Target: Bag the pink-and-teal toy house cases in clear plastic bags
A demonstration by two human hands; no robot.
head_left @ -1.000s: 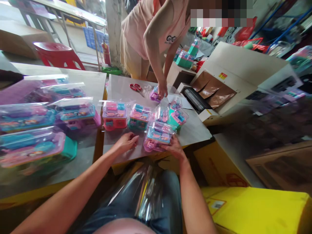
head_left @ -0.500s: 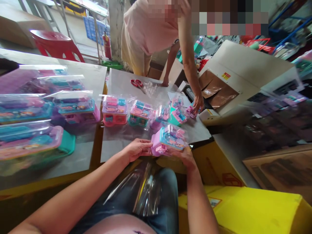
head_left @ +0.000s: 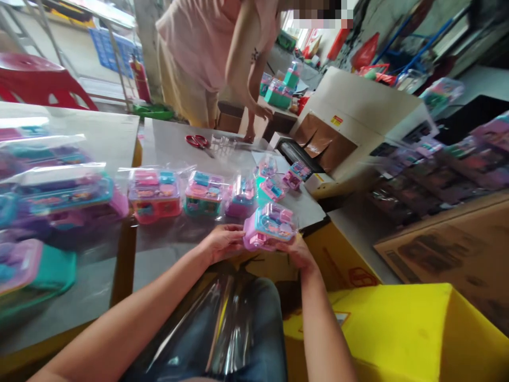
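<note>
Head view — left hand (head_left: pixel 223 243) and right hand (head_left: pixel 301 252), half-curled — hold a lilac box (head_left: pixel 270 225).

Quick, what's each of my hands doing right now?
Left hand: holding the purple-and-blue box at its left end.
Right hand: holding the same box at its right side.
</note>
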